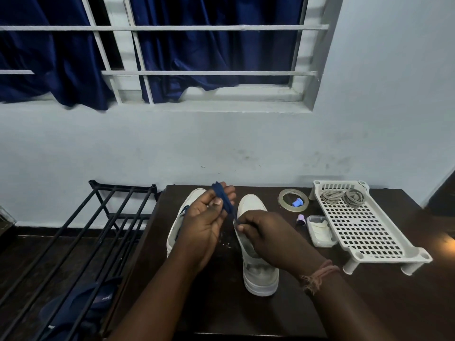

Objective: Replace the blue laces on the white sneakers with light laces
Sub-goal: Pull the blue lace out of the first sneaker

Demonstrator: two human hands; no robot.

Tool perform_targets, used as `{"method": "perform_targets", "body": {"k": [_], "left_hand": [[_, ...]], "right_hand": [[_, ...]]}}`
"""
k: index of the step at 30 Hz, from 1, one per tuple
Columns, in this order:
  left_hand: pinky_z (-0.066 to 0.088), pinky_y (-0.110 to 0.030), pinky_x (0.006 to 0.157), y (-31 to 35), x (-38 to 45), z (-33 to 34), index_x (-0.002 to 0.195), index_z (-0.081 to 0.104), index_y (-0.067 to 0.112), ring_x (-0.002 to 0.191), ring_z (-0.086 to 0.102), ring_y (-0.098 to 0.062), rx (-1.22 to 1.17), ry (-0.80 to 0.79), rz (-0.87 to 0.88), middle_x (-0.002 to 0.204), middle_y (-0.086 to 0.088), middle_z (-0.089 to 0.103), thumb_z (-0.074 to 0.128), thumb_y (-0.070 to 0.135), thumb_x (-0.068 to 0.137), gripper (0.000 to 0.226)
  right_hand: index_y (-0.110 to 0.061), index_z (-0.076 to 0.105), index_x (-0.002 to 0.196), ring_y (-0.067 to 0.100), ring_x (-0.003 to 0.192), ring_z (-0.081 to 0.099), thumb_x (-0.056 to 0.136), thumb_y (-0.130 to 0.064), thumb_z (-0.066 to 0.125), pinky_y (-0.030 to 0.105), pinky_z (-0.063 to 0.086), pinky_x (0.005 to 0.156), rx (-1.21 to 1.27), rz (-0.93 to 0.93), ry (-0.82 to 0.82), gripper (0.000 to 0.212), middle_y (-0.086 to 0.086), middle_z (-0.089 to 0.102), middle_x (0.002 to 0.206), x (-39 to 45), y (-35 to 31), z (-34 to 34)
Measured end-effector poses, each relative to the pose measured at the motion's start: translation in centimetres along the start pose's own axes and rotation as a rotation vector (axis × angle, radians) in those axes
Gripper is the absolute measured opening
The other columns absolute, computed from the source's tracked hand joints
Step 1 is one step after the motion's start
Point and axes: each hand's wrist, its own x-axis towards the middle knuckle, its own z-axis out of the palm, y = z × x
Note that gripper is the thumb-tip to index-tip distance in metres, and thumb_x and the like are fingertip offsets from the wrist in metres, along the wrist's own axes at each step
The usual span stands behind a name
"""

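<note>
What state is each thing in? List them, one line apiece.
Left hand: gripping bunched blue lace.
Right hand: pinching the lace's end.
Right sneaker: unlaced, upright on table.
Left sneaker: blue lace still on it.
Light laces: coiled, lying on white rack.
Tape roll: lying flat.

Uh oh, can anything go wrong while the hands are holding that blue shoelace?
Maybe. The left hand holds the bunched dark blue lace and the right hand pinches its end; a slip could let it unravel and tangle. The right white sneaker stands loose on the dark wooden table, so a tug might tip it. The small purple cap beside the right hand could get knocked away.
</note>
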Motion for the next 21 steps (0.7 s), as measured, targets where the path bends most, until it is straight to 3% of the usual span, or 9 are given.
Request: {"method": "perform_targets", "body": {"k": [5,8,10,13,16,21], "left_hand": [[0.051,-0.023,0.099,-0.6,-0.4,-0.1,0.113,0.065,0.029,0.111,0.068,-0.004,0.581,0.027,0.082,0.113,0.009,0.075,0.045,0.008,0.107,0.03],[0.052,-0.026,0.088,-1.1,-0.7,-0.3,0.103,0.07,0.024,0.096,0.069,-0.005,0.868,-0.098,0.117,0.098,0.009,0.075,0.049,0.021,0.107,0.022],[0.052,-0.029,0.083,-1.4,-0.9,-0.1,0.099,0.07,0.019,0.088,0.067,-0.006,0.936,-0.152,0.098,0.092,0.006,0.073,0.048,0.021,0.107,0.023],[0.053,-0.026,0.087,-1.4,-1.1,0.2,0.107,0.07,0.009,0.088,0.067,-0.01,0.784,-0.195,-0.015,0.094,0.0,0.074,0.051,0.011,0.105,0.019],[0.05,-0.023,0.08,-1.0,-0.9,0.0,0.113,0.071,0.005,0.081,0.061,-0.01,0.614,-0.245,-0.094,0.084,0.0,0.068,0.056,0.013,0.102,0.019],[0.051,-0.022,0.074,-0.2,-0.9,0.5,0.108,0.071,-0.001,0.075,0.055,-0.014,0.088,-0.228,-0.153,0.082,-0.006,0.06,0.059,0.014,0.095,0.023]], "right_hand": [[-0.021,0.066,0.09,0.008,0.077,0.055,0.096,-0.023,0.058,0.028,0.044,0.071,-0.024,-0.059,0.051,0.01,-0.007,0.063,0.083,0.1,-0.4,-0.6],[-0.025,0.068,0.089,0.007,0.083,0.058,0.093,-0.022,0.062,0.026,0.045,0.074,-0.003,-0.066,0.16,0.008,-0.01,0.063,0.085,0.4,-0.3,-1.5],[-0.024,0.07,0.087,0.005,0.084,0.06,0.091,-0.016,0.066,0.022,0.045,0.076,0.035,-0.063,0.23,0.01,-0.012,0.064,0.084,0.4,-0.3,-2.3],[-0.022,0.074,0.089,0.002,0.087,0.063,0.089,-0.009,0.067,0.018,0.047,0.077,0.103,-0.012,0.313,0.015,-0.013,0.068,0.085,0.4,0.0,-2.6],[-0.022,0.076,0.09,0.003,0.09,0.067,0.09,-0.01,0.069,0.02,0.051,0.08,0.3,0.104,0.361,0.014,-0.013,0.072,0.088,0.5,0.6,-2.3],[-0.019,0.077,0.09,0.002,0.082,0.068,0.091,-0.005,0.066,0.015,0.048,0.074,0.498,0.176,0.342,0.018,-0.011,0.075,0.086,0.7,0.7,-1.5]]}}
